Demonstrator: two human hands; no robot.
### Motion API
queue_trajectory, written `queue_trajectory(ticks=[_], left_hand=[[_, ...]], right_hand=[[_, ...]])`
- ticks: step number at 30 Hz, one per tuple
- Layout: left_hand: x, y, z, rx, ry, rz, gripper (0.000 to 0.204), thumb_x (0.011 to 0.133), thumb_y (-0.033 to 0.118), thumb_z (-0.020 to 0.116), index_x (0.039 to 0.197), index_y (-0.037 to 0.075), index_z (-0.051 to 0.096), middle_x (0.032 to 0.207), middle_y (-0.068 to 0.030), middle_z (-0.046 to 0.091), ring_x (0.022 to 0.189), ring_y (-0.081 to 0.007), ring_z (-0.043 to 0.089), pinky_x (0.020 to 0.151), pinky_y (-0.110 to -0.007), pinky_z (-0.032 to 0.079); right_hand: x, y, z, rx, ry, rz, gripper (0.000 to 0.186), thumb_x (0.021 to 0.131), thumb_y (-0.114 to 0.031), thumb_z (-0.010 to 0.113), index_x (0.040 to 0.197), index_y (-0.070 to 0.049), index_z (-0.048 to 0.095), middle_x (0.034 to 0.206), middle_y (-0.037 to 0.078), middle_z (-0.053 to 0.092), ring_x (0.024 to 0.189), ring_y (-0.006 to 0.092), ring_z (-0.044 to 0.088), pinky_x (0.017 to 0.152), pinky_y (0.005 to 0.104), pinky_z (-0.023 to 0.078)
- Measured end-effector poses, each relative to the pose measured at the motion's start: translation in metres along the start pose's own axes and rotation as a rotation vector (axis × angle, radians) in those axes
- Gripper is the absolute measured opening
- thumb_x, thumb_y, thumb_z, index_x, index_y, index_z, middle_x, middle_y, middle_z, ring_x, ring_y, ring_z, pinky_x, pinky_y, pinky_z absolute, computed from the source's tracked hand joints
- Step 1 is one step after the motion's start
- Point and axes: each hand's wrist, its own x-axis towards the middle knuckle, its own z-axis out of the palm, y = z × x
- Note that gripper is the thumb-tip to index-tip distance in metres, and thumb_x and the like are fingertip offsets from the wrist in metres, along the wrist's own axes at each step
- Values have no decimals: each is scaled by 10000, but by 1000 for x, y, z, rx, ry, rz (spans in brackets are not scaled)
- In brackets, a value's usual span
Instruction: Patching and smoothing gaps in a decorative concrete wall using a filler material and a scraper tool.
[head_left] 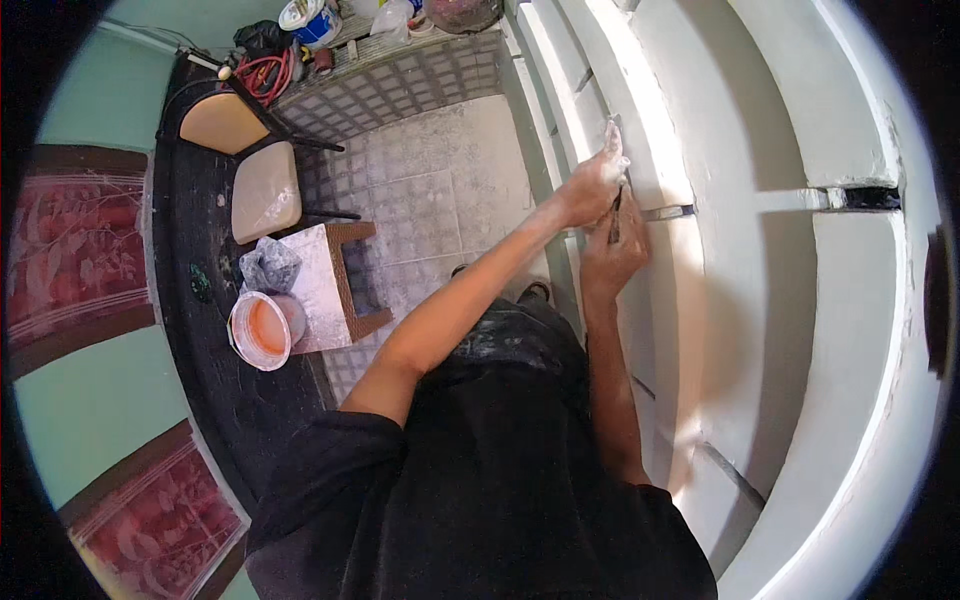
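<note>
My left hand (593, 188) is raised close to a white-grey panelled wall (735, 120). Its fingers are mostly curled, with one digit pointing up, and whitish paste or dust coats them. What lies inside them is hard to see. Just below, my right hand (615, 252) is closed around a thin dark tool (616, 215), whose kind I cannot make out. The tool's upper end reaches up beside the left hand. Both hands nearly meet in front of the wall's bands and grooves.
At left, a small table (320, 285) bears a plastic bag (270, 265) and a bucket (290, 315) with orange inside. Behind it stands a padded chair (268, 190). A ledge (370, 55) holds tubs and a red hose (265, 78). White dust marks the tiled floor (430, 190).
</note>
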Motion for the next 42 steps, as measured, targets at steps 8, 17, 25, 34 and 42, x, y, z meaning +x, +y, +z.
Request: queue_trajectory(ticks=[8, 17, 25, 34, 42], left_hand=[[-2, 5, -18, -145, -23, -234, 739, 892, -25, 494, 1498, -90, 77, 1568, -262, 179, 1434, -331, 276, 1181, -343, 226], [-73, 108, 24, -204, -123, -129, 732, 917, 23, 473, 1516, -50, 57, 1596, -237, 49, 1491, -301, 35, 1217, -370, 61], [-80, 112, 43, -146, -127, -12, 773, 942, 51, 489, 1520, -26, -17, 1594, -245, -6, 1483, -348, 59, 1209, -391, 112], [-74, 103, 52, -138, -81, -39, 732, 954, 66, 476, 1511, -56, 16, 1573, -297, 33, 1477, -373, 58, 1207, -392, 109], [-52, 88, 35, -132, -106, -97, 643, 1001, 169, 456, 1488, -98, 130, 1581, -274, 61, 1487, -313, 58, 1209, -358, 93]], right_hand=[[-1, -3, 4, 102, -77, 18, 347, 924, -104, 570, 1237, 42, 612, 1194, 240, 633, 1109, 381, 611, 945, 432, 474], [-51, -25, -102, -23, -34, -10, 349, 908, -66, 589, 1233, 60, 606, 1187, 232, 642, 1097, 378, 621, 935, 429, 487], [-54, -22, -120, -56, -10, 9, 337, 902, -38, 589, 1221, 69, 609, 1180, 236, 640, 1100, 373, 623, 939, 437, 490], [-47, -16, -114, -124, -5, -56, 311, 914, -14, 569, 1208, 78, 612, 1157, 243, 645, 1056, 375, 643, 903, 435, 505], [-29, -21, -88, -103, 37, -40, 309, 912, -18, 581, 1209, 58, 622, 1155, 214, 651, 1053, 359, 638, 908, 430, 495]])
